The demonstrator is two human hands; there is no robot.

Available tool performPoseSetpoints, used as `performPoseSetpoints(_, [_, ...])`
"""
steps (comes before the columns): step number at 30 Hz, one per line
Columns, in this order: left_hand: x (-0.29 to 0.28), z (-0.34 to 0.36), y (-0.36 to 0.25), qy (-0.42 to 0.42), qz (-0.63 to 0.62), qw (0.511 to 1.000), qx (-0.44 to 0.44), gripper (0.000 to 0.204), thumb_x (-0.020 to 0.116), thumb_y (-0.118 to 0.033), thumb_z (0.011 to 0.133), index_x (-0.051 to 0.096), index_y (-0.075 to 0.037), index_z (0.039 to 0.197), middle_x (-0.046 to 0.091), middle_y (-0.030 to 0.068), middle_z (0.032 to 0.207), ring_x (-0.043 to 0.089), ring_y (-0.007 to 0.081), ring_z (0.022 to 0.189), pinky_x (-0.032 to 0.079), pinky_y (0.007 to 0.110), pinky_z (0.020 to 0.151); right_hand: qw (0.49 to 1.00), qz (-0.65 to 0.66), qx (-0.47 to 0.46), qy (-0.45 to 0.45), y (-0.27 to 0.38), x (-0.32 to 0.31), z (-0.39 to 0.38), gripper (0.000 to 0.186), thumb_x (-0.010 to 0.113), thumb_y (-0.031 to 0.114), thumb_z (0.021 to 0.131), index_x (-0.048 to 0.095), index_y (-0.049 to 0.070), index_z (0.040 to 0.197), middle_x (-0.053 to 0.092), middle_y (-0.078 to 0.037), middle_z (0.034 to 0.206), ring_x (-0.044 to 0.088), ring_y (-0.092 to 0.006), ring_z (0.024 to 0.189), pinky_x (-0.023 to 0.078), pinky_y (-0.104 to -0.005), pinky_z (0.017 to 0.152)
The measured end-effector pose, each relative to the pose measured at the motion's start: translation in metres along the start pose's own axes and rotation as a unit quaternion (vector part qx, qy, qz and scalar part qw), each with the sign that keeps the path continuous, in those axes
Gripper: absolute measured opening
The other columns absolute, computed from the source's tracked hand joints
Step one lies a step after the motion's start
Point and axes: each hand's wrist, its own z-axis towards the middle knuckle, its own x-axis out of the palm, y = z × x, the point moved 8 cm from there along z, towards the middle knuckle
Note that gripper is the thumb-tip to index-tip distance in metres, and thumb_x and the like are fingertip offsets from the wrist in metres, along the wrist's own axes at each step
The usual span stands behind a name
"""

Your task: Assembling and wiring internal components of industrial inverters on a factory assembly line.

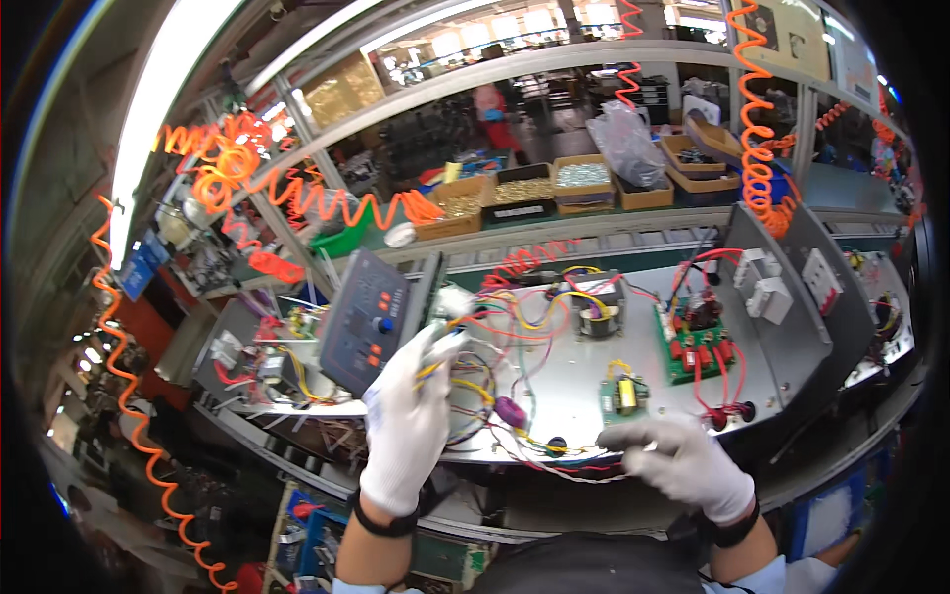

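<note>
My left hand point(409, 421), in a white knit glove, is closed around several coloured wires beside a dark control panel point(366, 322) with a blue knob. The panel stands tilted at the left end of an open metal chassis point(539, 381). A purple ring-shaped part point(510, 412) sits among the wires right of this hand. My right hand point(688, 467), gloved too, is at the chassis's near edge with its fingers curled. Red and white wires point(569, 471) run into its fingertips; their ends are hidden. A small board with a yellow coil point(626, 396) lies just beyond that hand.
A transformer point(598, 305) and a green circuit board point(693, 342) are fixed in the chassis. Another unit point(272, 366) stands left, one more right. Boxes of small parts point(522, 193) line the shelf behind. Orange coiled hoses point(757, 129) hang down at both sides.
</note>
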Motion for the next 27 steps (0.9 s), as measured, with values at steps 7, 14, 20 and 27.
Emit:
performPoseSetpoints(7, [-0.059,-0.082,0.089,-0.137,-0.241,0.911,-0.306,0.029,0.051,-0.019,0.098,0.059,0.001,0.118,0.067,0.0113,0.102,0.041,0.0002,0.043,0.033,0.016,0.039,0.958,0.161,-0.076,0.224,-0.015,0.153,0.082,0.032,0.058,0.020,0.089,0.056,-0.003,0.111,0.055,-0.013,0.114,0.056,-0.0220,0.107,0.044,-0.0323,0.091])
performPoseSetpoints(14, [-0.017,-0.131,0.136,-0.064,-0.313,0.873,-0.369,0.034,0.052,-0.022,0.099,0.058,-0.001,0.124,0.064,0.0029,0.090,0.043,0.0015,0.046,0.035,0.018,0.043,0.982,0.115,-0.009,0.151,-0.010,0.175,0.140,0.042,0.065,0.028,0.089,0.053,-0.003,0.117,0.059,-0.006,0.102,0.056,-0.0107,0.090,0.047,-0.0262,0.081])
performPoseSetpoints(20, [-0.008,-0.129,0.135,-0.032,-0.353,0.861,-0.364,0.036,0.050,-0.026,0.100,0.057,-0.002,0.127,0.052,-0.0064,0.066,0.039,0.0002,0.045,0.032,0.018,0.042,0.977,0.105,-0.056,0.176,-0.019,0.191,0.152,0.036,0.064,0.021,0.091,0.053,-0.002,0.116,0.060,-0.007,0.108,0.057,-0.0126,0.101,0.047,-0.0281,0.088])
performPoseSetpoints(27, [-0.010,-0.128,0.125,-0.034,-0.337,0.880,-0.332,0.037,0.051,-0.028,0.100,0.057,-0.003,0.127,0.048,-0.0066,0.060,0.039,0.0003,0.046,0.029,0.019,0.042,0.961,0.192,-0.091,0.176,-0.009,0.189,0.151,0.043,0.064,0.016,0.091,0.048,-0.004,0.125,0.060,-0.011,0.116,0.056,-0.0157,0.112,0.044,-0.0299,0.097])
